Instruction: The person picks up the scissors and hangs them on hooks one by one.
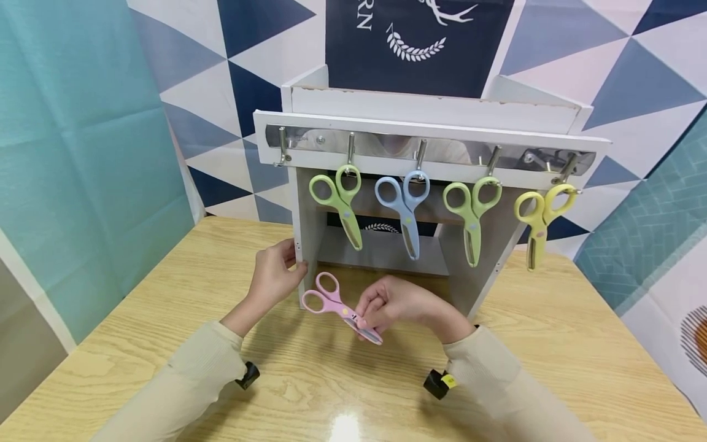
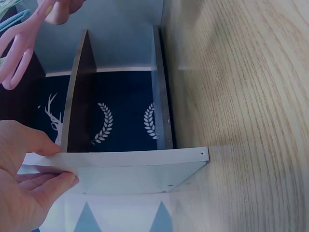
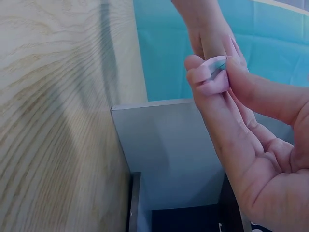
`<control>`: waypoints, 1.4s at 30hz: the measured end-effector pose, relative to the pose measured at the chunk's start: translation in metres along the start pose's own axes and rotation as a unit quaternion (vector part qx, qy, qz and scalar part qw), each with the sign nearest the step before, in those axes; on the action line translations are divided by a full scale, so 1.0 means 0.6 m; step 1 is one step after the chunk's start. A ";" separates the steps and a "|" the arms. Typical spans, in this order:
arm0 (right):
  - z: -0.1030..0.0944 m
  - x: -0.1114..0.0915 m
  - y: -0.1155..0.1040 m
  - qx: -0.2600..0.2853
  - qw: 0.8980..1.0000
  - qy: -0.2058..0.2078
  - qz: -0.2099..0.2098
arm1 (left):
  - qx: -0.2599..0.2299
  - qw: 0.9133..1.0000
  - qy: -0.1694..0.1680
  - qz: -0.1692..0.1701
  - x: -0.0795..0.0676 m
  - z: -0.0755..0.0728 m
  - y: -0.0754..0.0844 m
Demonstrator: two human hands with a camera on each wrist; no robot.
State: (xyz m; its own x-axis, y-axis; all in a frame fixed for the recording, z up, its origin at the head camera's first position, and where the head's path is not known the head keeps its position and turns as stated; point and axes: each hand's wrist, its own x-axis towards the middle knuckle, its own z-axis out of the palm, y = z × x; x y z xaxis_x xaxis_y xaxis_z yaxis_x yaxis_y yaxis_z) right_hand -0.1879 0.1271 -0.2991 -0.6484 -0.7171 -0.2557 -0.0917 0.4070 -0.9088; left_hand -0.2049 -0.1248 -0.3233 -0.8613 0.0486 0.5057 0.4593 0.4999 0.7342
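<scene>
My right hand point(image 1: 394, 304) pinches a pair of pink scissors point(image 1: 330, 301) by the blade end, its handle loops pointing up and left. In the right wrist view the blade tip point(image 3: 212, 76) sits between thumb and fingers. My left hand point(image 1: 274, 273) grips the left side panel of a white shelf unit point(image 1: 302, 215), thumb on one face and fingers on the other, as the left wrist view shows. On the hook rail point(image 1: 442, 169) above hang green scissors point(image 1: 343, 202), blue scissors point(image 1: 405, 209), another green pair point(image 1: 471, 215) and yellow scissors point(image 1: 538, 224). The leftmost hook point(image 1: 283, 144) bears nothing.
The shelf unit stands on a wooden table point(image 1: 331, 393) before a patterned triangle backdrop point(image 1: 243, 92). A teal cloth point(image 1: 83, 135) hangs at the left. Dark wrist devices point(image 1: 436, 384) sit on both sleeves. Inside the unit are shelf boards point(image 2: 79, 92).
</scene>
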 end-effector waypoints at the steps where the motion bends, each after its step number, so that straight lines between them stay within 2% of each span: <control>1: 0.001 0.000 -0.001 -0.001 1.000 0.001 -0.002 | -0.002 1.000 -0.001 0.001 0.000 0.000 0.000; 8: 0.004 0.000 -0.012 -0.009 1.000 0.018 -0.003 | 0.001 1.000 -0.005 -0.005 0.000 -0.001 0.004; 20: 0.007 -0.008 -0.041 -0.025 0.999 0.002 -0.039 | 0.001 1.000 -0.006 -0.012 0.007 0.000 0.005; 28: 0.011 -0.008 -0.053 -0.042 0.996 -0.004 -0.082 | -0.009 1.000 -0.004 0.006 0.005 0.001 0.002; 33: 0.014 -0.006 -0.057 -0.045 0.994 -0.006 -0.100 | -0.031 0.999 -0.009 0.008 0.004 0.001 0.001; 42: 0.016 0.003 -0.059 -0.052 0.985 -0.015 -0.162 | -0.042 0.999 -0.008 0.005 0.001 0.001 -0.003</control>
State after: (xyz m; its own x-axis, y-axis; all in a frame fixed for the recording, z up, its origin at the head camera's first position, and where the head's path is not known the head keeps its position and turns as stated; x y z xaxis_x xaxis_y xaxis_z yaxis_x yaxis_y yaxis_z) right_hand -0.1785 0.1058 -0.2708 -0.5501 -0.8345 0.0323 -0.3684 0.2077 -0.9062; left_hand -0.2067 -0.1253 -0.3247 -0.8592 0.0674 0.5071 0.4845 0.4253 0.7644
